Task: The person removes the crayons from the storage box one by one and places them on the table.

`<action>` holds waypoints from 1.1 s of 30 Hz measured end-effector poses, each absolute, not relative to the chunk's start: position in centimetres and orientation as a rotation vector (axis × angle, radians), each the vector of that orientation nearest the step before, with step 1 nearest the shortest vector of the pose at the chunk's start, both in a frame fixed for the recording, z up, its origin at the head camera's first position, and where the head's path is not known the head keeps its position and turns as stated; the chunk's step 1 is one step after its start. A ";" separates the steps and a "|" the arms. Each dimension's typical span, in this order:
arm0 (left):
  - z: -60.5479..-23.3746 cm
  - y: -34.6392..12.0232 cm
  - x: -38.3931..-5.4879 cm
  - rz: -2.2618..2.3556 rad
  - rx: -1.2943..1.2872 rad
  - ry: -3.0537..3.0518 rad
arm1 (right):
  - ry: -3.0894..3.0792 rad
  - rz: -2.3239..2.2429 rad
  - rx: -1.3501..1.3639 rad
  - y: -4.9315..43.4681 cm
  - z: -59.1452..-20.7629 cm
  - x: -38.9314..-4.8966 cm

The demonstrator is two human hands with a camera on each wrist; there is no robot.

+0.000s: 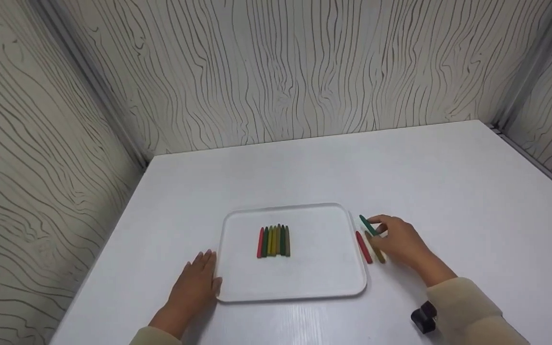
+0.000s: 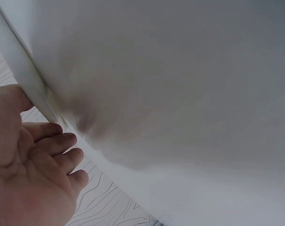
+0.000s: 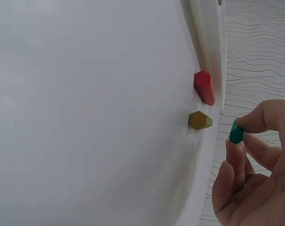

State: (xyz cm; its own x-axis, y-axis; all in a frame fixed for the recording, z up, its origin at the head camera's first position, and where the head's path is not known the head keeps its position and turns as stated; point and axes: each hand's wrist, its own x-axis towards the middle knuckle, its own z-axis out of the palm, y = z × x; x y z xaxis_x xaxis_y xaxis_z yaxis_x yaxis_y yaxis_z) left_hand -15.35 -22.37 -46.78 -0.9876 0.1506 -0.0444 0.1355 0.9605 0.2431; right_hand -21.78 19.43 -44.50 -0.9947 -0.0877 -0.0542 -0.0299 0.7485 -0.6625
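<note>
Between the thumb and fingers of my right hand [image 1: 399, 239] is a green crayon [image 1: 368, 224], pinched just past the right edge of the white tray [image 1: 324, 270]. In the right wrist view, the green crayon [image 3: 236, 133] shows end-on at the fingertips. Beneath that hand, a red crayon [image 1: 363, 247] and a yellow-brown crayon [image 1: 377, 250] lie side by side along the tray's right rim. My left hand [image 1: 194, 285] rests at the tray's left edge, fingers extended and thumb at the rim. Several crayons [image 1: 274, 242] in red, green, yellow and brown lie in a tight upright row on the tray.
The white table [image 1: 276, 177] runs back to a wall [image 1: 276, 72] with a wood-grain pattern. A second patterned wall [image 1: 41, 191] stands on the left. Under the right sleeve [image 1: 467, 306] is a small black object [image 1: 423, 320].
</note>
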 end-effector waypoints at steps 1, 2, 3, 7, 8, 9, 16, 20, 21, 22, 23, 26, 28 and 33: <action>-46.8 -22.4 -15.3 0.373 0.222 3.051 | 2.861 -1.076 -0.090 19.6 -44.6 -21.7; -46.8 -22.5 -15.3 0.373 0.223 3.054 | 2.858 -1.068 -0.085 19.7 -44.6 -21.6; -46.8 -22.5 -15.3 0.372 0.226 3.057 | 2.859 -1.060 -0.084 19.8 -44.7 -21.5; -46.8 -22.7 -15.2 0.337 0.226 3.067 | 2.872 -1.015 -0.094 20.2 -44.9 -21.1; -46.8 -22.7 -15.2 0.325 0.223 3.067 | 2.874 -1.004 -0.096 20.3 -44.9 -21.0; -46.8 -22.7 -15.2 0.317 0.218 3.065 | 2.876 -0.993 -0.100 20.3 -45.0 -20.9; -46.7 -22.6 -15.2 0.309 0.199 3.050 | 2.864 -0.979 -0.084 20.6 -45.3 -20.5; -46.7 -22.5 -15.2 0.313 0.203 3.051 | 2.845 -0.976 -0.067 20.5 -45.2 -20.3; -46.7 -22.5 -15.2 0.314 0.204 3.052 | 2.839 -0.977 -0.061 20.5 -45.1 -20.2; -46.7 -22.5 -15.2 0.315 0.208 3.054 | 2.836 -0.976 -0.060 20.5 -45.1 -20.2; -46.7 -22.5 -15.2 0.317 0.212 3.056 | 2.833 -0.976 -0.057 20.5 -45.1 -20.1; -46.8 -22.5 -15.2 0.323 0.222 3.061 | 2.821 -0.984 -0.045 20.5 -45.0 -20.0; -46.8 -22.4 -15.2 0.328 0.229 3.062 | 2.817 -0.986 -0.042 20.6 -45.0 -19.9; -46.8 -22.3 -15.2 0.346 0.248 3.071 | 2.815 -0.974 -0.047 20.8 -44.9 -19.8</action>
